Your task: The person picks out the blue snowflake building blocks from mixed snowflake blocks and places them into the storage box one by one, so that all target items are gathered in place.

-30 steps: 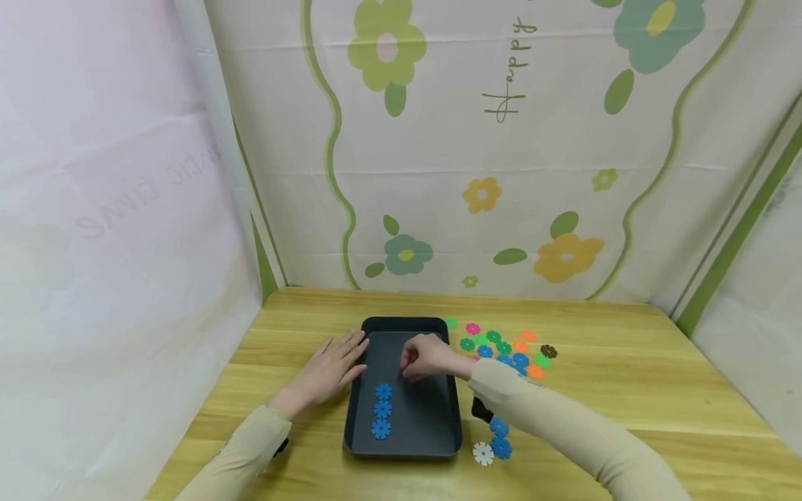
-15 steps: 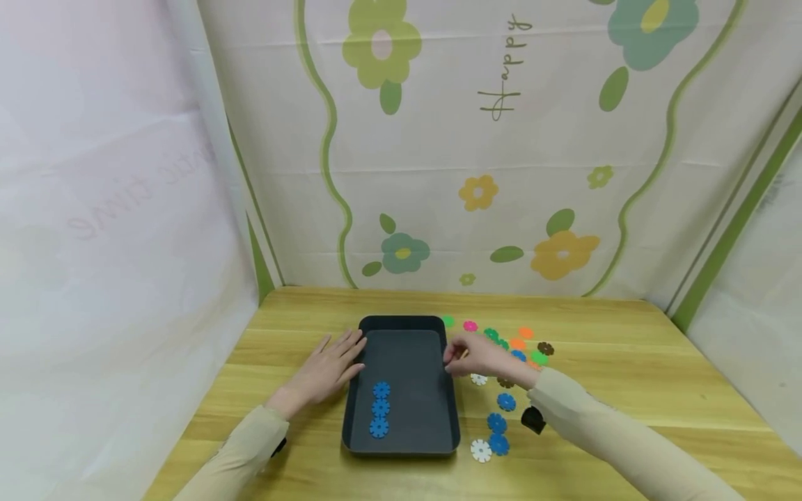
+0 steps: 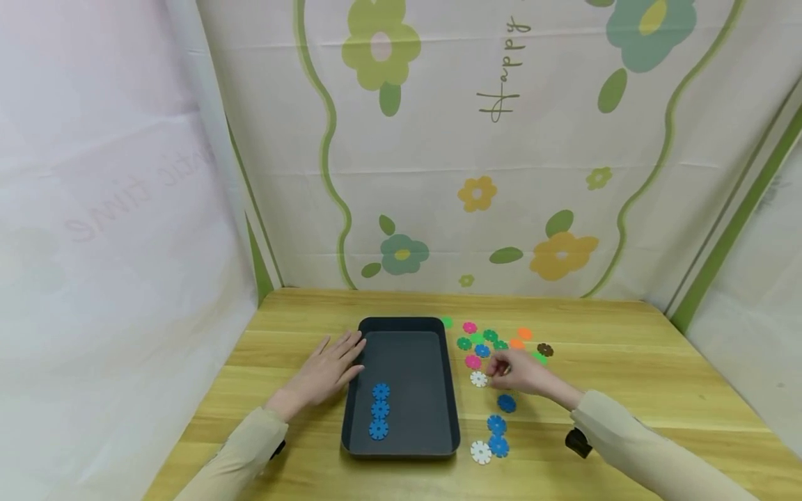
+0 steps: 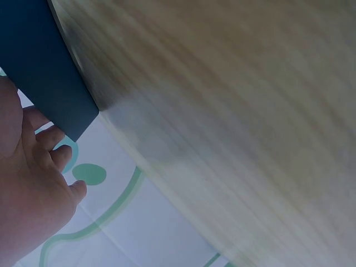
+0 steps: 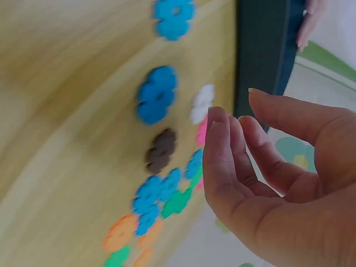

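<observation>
A dark tray (image 3: 407, 362) lies on the table, and three blue flower-shaped discs (image 3: 379, 410) stand in a column at its lower left. My left hand (image 3: 322, 372) rests against the tray's left edge with fingers spread; the left wrist view shows that hand (image 4: 39, 167) beside the tray's side (image 4: 50, 72). Beside a white disc (image 3: 479, 378), right of the tray, is my right hand (image 3: 520, 370). In the right wrist view this hand (image 5: 267, 161) hovers over the table with fingers bent loosely, thumb and fingertips apart, nothing between them. A brown disc (image 5: 162, 151) and a blue disc (image 5: 157, 95) lie near it.
Green, pink, orange and brown discs (image 3: 545, 350) lie scattered right of the tray's far half. Nearer the front are several blue discs (image 3: 497, 424) and another white disc (image 3: 481, 452). A patterned cloth (image 3: 438, 146) hangs behind the table (image 3: 626, 390).
My right hand has moved right, from over the tray, across its right edge, to the loose discs. The left hand keeps its place, and the three discs in the tray have not moved.
</observation>
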{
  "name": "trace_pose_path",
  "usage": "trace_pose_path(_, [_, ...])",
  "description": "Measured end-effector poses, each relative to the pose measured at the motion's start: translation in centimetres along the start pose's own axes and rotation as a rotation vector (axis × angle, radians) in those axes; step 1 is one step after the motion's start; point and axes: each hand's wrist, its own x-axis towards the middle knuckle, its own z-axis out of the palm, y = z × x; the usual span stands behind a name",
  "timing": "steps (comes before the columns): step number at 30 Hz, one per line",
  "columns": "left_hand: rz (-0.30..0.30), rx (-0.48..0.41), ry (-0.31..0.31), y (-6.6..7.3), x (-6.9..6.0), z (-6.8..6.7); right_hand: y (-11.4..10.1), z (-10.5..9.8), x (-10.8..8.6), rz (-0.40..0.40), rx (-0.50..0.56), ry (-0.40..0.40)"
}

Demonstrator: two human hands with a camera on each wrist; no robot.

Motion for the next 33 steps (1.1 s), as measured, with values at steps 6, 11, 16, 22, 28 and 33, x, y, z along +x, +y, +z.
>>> trace_pose_path(6, [-0.004, 0.002, -0.007, 0.0, 0.0, 0.1, 1.8, 0.0, -1.3, 0.026, -0.057, 0.005])
trace_pose_path(11, [-0.007, 0.0, -0.014, -0.1, 0.0, 0.2, 2.6, 0.1, -2.0, 0.108, -0.07, -0.021])
trace_pose_path(16, [-0.009, -0.004, -0.014, -0.1, 0.0, 0.1, 3.0, 0.4, -2.2, 0.117, -0.041, -0.041])
trace_pose_path(22, [-0.014, 0.006, -0.015, -0.1, 0.1, 0.1, 3.2, 0.6, -2.2, 0.116, -0.023, -0.041])
trace_pose_path(28, [-0.018, 0.016, -0.026, -0.1, 0.1, 0.1, 3.2, 0.8, -2.1, 0.115, -0.039, -0.03])
trace_pose_path(33, [-0.017, 0.016, -0.02, -0.2, 0.1, 0.2, 3.3, 0.7, -2.1, 0.097, -0.038, -0.024])
